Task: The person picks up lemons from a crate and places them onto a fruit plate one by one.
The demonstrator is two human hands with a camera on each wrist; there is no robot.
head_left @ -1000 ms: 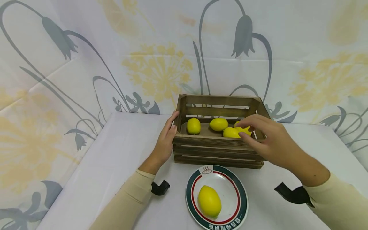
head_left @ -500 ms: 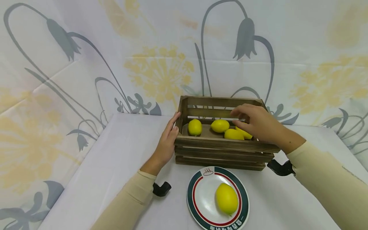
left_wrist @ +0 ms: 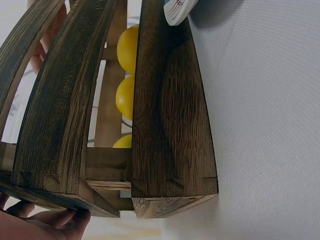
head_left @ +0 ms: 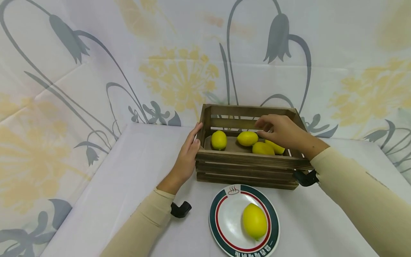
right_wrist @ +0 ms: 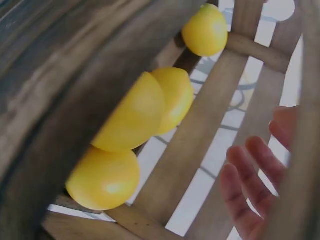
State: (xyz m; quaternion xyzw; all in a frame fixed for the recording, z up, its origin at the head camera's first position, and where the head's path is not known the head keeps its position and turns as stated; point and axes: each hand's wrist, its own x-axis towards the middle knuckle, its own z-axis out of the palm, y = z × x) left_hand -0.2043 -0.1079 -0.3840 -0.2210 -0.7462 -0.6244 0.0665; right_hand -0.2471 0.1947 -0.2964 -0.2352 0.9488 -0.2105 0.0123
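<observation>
A brown slatted wooden crate (head_left: 244, 157) holds several yellow lemons. One lemon (head_left: 219, 140) sits alone at its left end, and the others, among them a front lemon (head_left: 263, 148), cluster toward the right. My left hand (head_left: 182, 162) rests against the crate's left end, fingers extended along the side. Over the right part of the crate, my right hand (head_left: 285, 134) reaches in with loosely bent fingers. In the right wrist view those fingers (right_wrist: 250, 187) hold nothing and are apart from the lemons. Another lemon (head_left: 254, 221) lies on a round plate (head_left: 224, 221) in front.
The crate and plate stand on a white-covered table (head_left: 141, 150). Close behind the crate hangs a floral-patterned cloth (head_left: 179, 78), which also rises on the left. A black strap end (head_left: 181, 209) sticks out at the left wrist, and another black strap (head_left: 305, 177) at the right.
My right hand has moved left and farther into the crate, off the right-hand lemons. On the plate, the lemon has rolled to the right. My left hand stays at the crate's end.
</observation>
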